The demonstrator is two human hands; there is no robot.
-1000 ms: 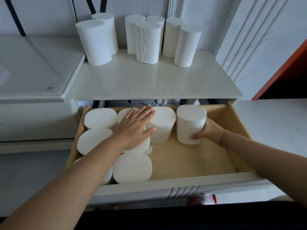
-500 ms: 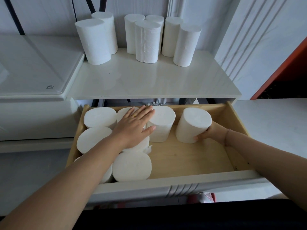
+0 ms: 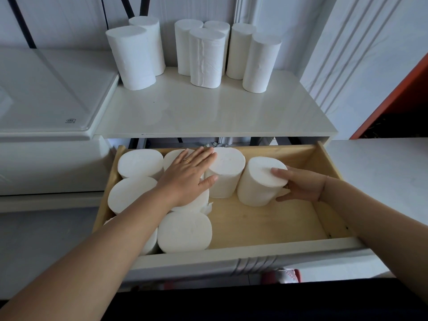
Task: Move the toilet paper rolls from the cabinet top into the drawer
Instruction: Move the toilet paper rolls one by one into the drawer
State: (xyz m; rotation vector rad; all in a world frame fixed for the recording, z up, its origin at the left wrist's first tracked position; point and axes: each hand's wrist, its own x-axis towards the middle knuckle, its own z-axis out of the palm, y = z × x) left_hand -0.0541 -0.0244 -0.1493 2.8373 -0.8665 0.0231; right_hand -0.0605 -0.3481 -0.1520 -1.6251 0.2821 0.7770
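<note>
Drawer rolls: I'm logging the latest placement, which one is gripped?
The rightmost toilet paper roll, slightly tilted; the right hand grips it. The left hand only rests flat on others.

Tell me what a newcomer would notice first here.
Seven white toilet paper rolls stand at the back of the glossy white cabinet top. The open pale wooden drawer below holds more rolls on its left; the left grip rests flat on them, the right grip holds another roll.

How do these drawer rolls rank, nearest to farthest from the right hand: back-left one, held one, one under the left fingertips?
1. Held roll, in the right hand.
2. Neighbouring roll, touched by the left hand.
3. Back-left roll, far left.
</note>
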